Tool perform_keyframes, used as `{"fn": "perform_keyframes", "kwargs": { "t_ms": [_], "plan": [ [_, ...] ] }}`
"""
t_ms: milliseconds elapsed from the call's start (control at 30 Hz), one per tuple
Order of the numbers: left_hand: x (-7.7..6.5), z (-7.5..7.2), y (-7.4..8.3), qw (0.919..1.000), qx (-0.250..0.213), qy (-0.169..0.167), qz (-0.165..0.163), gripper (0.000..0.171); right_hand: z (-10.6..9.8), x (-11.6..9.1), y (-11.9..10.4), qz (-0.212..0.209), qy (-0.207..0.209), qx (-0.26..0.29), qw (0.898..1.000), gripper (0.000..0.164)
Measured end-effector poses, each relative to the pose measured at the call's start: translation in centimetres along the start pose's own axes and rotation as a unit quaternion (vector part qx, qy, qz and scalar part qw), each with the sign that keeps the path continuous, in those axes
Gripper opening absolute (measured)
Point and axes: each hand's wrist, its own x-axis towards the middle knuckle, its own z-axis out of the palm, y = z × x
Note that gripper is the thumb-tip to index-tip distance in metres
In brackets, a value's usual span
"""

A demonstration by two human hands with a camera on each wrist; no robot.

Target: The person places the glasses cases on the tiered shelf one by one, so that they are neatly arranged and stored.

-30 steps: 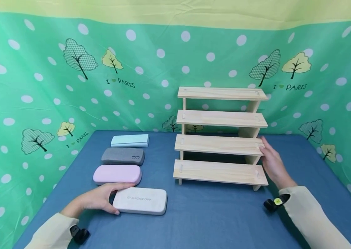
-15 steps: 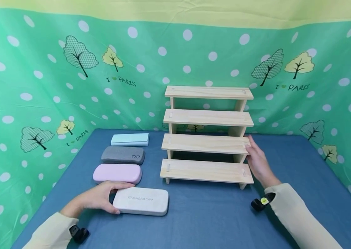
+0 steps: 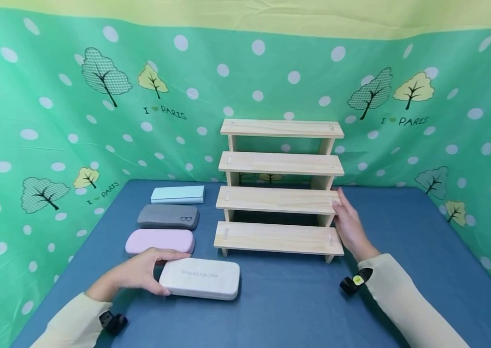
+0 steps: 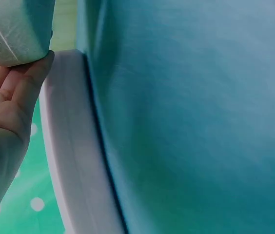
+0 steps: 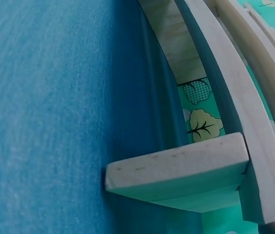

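Observation:
My left hand grips the left end of a white glasses case with printed lettering, thumb at the near edge and fingers along the far edge. In the left wrist view the end of this white case sits against the fingers. A four-tier pale wooden display stand stands at the back middle of the table. My right hand holds its right side at the second tier from the bottom. The right wrist view shows the stand's bottom foot down on the blue cloth; little of the hand shows there.
Left of the stand, a lavender case, a grey case with a glasses print and a light blue case lie in a column. Dark blue cloth covers the table. A green dotted curtain hangs behind.
The right hand has slid the stand leftward, toward the cases. The white case has shifted slightly right and up in the left hand's grip. The other cases stay in place.

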Motion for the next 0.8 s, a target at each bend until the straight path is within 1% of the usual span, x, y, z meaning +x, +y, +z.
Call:
{"fn": "perform_keyframes", "kwargs": {
  "t_ms": [233, 367, 533, 667, 800],
  "plan": [
    [1.1, -1.3, 1.9, 0.9992, 0.012, 0.026, 0.028, 0.074, 0.0, 0.2, 0.2, 0.002, 0.007, -0.021, 1.0, 0.062],
    [1.9, -2.5, 2.9, 0.998, 0.021, 0.039, 0.045, 0.074, -0.2, 0.2, 0.4, 0.0, 0.012, -0.055, 0.998, 0.063],
    [3.1, -3.7, 3.7, 0.9961, 0.036, 0.049, 0.065, 0.076, -0.6, 0.2, 0.5, -0.007, 0.013, -0.092, 0.996, 0.063],
    [4.2, -4.2, 4.3, 0.9951, 0.042, 0.06, 0.066, 0.076, -0.8, 0.2, 0.4, -0.015, 0.009, -0.104, 0.994, 0.064],
    [5.4, -4.2, 4.8, 0.9946, 0.04, 0.063, 0.073, 0.076, -1.0, 0.2, 0.5, -0.02, 0.003, -0.114, 0.993, 0.064]
  ]
}}
